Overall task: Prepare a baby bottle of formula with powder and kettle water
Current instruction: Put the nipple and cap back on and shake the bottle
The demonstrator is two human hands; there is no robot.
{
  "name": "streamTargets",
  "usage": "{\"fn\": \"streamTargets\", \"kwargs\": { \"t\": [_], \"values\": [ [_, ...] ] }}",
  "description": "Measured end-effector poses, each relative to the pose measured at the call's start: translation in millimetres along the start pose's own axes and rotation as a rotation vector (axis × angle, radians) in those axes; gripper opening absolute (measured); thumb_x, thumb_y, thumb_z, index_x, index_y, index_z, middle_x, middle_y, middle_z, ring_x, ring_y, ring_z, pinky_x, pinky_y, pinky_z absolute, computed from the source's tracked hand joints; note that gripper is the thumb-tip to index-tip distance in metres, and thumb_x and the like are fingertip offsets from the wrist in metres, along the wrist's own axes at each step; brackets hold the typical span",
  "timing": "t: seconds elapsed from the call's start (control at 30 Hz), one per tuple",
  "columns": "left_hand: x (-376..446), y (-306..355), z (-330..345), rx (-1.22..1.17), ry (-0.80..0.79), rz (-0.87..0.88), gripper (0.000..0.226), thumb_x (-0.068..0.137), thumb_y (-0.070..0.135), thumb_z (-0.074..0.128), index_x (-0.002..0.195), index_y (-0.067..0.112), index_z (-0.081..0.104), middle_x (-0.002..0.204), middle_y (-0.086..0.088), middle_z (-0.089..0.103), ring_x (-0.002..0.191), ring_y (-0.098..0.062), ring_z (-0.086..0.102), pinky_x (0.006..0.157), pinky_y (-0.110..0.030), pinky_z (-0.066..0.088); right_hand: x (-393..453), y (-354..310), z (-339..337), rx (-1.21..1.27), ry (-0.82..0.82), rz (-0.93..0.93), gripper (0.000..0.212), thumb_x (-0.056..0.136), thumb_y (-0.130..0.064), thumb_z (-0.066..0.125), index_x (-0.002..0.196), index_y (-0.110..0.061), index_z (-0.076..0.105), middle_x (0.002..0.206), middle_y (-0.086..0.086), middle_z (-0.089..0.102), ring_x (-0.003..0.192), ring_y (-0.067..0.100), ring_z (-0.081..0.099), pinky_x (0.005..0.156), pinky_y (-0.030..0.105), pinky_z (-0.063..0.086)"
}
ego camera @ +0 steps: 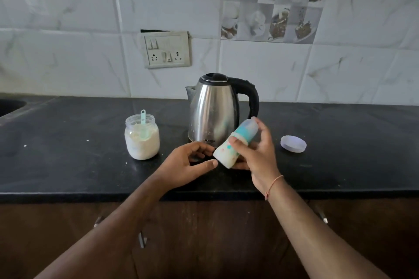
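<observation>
Right hand [256, 154] grips bottle [235, 142], tilted, just in front of kettle [213, 108]; left hand [188, 163] loose, fingers apart, near its base. Likely shaking: keep cap sealed, support base.

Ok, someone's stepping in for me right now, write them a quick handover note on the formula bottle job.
Right hand: grips the capped baby bottle, tilted, above the counter.
Left hand: open, beside the bottle's base, holding nothing.
Kettle: lid shut, standing just behind the hands.
Powder jar: open, left of the kettle, scoop standing in the powder. Its lid lies on the right.
Done: the bottle looks filled with whitish liquid and capped.
Left: probably finish mixing; close the jar.
</observation>
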State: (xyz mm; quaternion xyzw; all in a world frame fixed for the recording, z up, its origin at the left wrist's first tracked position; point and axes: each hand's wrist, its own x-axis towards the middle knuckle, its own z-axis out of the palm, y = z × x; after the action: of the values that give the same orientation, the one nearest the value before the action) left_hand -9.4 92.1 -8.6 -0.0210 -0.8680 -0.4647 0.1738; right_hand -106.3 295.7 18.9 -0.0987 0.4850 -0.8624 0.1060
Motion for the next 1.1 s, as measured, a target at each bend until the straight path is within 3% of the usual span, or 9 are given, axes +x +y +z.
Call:
{"fn": "streamTargets", "kwargs": {
  "t": [0.13, 0.27, 0.4, 0.53, 0.67, 0.8, 0.83, 0.93, 1.1],
  "values": [
    [-0.2, 0.6, 0.6, -0.012, 0.024, 0.003, 0.035, 0.092, 0.041, 0.085, 0.124, 0.034, 0.074, 0.117, 0.018, 0.078, 0.113, -0.002, 0.071, 0.093, -0.015, 0.053, 11.1, -2.5, -7.6, 0.351, 0.348, -0.177, 0.078, 0.094, -0.014, 0.083, 0.149, -0.041, 0.037, 0.138, 0.003, 0.055, 0.122, 0.036, 0.069, 0.07, 0.054, 0.067],
    [0.0, 0.0, -0.1, -0.004, 0.001, 0.009, 0.033, 0.092, 0.04, 0.085, 0.123, 0.036, 0.074, 0.117, 0.02, 0.077, 0.114, -0.003, 0.071, 0.097, -0.022, 0.055, -1.1, 1.9, 3.1, -0.002, 0.009, 0.004, 0.073, 0.09, -0.012, 0.086, 0.143, -0.045, 0.049, 0.131, 0.007, 0.066, 0.109, 0.032, 0.077, 0.068, 0.054, 0.067],
    [-0.5, 0.8, -0.5, -0.013, 0.024, -0.007, 0.036, 0.092, 0.042, 0.085, 0.125, 0.035, 0.073, 0.117, 0.018, 0.077, 0.113, -0.001, 0.071, 0.093, -0.015, 0.052, 11.9, -1.9, -6.9, 0.336, 0.332, -0.14, 0.074, 0.094, -0.016, 0.083, 0.15, -0.037, 0.039, 0.138, 0.006, 0.06, 0.118, 0.037, 0.073, 0.068, 0.053, 0.067],
    [-0.7, 2.6, -1.2, 0.012, 0.001, 0.003, 0.035, 0.093, 0.039, 0.084, 0.125, 0.035, 0.073, 0.117, 0.019, 0.077, 0.114, -0.001, 0.071, 0.092, -0.014, 0.052, -1.1, 1.6, 2.4, 0.031, -0.002, 0.012, 0.069, 0.092, -0.012, 0.084, 0.143, -0.043, 0.049, 0.13, 0.005, 0.067, 0.109, 0.031, 0.077, 0.069, 0.053, 0.067],
    [-0.9, 3.0, -1.2, 0.009, 0.021, -0.016, 0.037, 0.092, 0.043, 0.085, 0.126, 0.036, 0.072, 0.116, 0.019, 0.077, 0.113, -0.001, 0.071, 0.095, -0.02, 0.053, 11.6, -1.4, -8.7, 0.379, 0.296, -0.12, 0.075, 0.097, -0.015, 0.08, 0.152, -0.039, 0.037, 0.144, 0.009, 0.058, 0.12, 0.037, 0.071, 0.07, 0.054, 0.067],
    [-1.0, 5.8, -1.7, 0.026, -0.006, -0.011, 0.035, 0.093, 0.04, 0.083, 0.125, 0.036, 0.073, 0.117, 0.022, 0.077, 0.114, 0.0, 0.071, 0.098, -0.021, 0.056, -2.4, 4.3, 0.8, 0.009, -0.014, -0.012, 0.075, 0.092, -0.011, 0.084, 0.148, -0.043, 0.046, 0.13, 0.003, 0.067, 0.11, 0.029, 0.077, 0.07, 0.053, 0.067],
    [-0.8, 6.1, -2.3, 0.028, 0.0, -0.008, 0.034, 0.093, 0.04, 0.083, 0.126, 0.036, 0.073, 0.116, 0.021, 0.077, 0.113, 0.0, 0.071, 0.098, -0.022, 0.056, -2.0, 2.0, 5.5, 0.004, 0.008, -0.01, 0.075, 0.091, -0.012, 0.085, 0.148, -0.042, 0.047, 0.128, 0.002, 0.067, 0.108, 0.028, 0.077, 0.07, 0.053, 0.067],
    [-1.6, 7.1, -2.1, 0.018, 0.016, -0.024, 0.037, 0.092, 0.042, 0.084, 0.127, 0.035, 0.073, 0.116, 0.019, 0.078, 0.112, 0.0, 0.072, 0.095, -0.02, 0.053, 11.4, 0.5, -7.3, 0.37, 0.305, -0.135, 0.074, 0.095, -0.016, 0.082, 0.15, -0.039, 0.039, 0.139, 0.006, 0.059, 0.119, 0.036, 0.072, 0.07, 0.055, 0.067],
    [-0.4, 6.4, -2.5, 0.028, -0.001, -0.007, 0.033, 0.094, 0.04, 0.083, 0.126, 0.037, 0.073, 0.119, 0.02, 0.077, 0.114, -0.002, 0.071, 0.098, -0.025, 0.056, -2.4, 3.9, 5.4, -0.047, -0.037, 0.004, 0.075, 0.091, -0.012, 0.085, 0.148, -0.043, 0.048, 0.13, 0.005, 0.069, 0.111, 0.031, 0.077, 0.069, 0.054, 0.067]
  ]
}}
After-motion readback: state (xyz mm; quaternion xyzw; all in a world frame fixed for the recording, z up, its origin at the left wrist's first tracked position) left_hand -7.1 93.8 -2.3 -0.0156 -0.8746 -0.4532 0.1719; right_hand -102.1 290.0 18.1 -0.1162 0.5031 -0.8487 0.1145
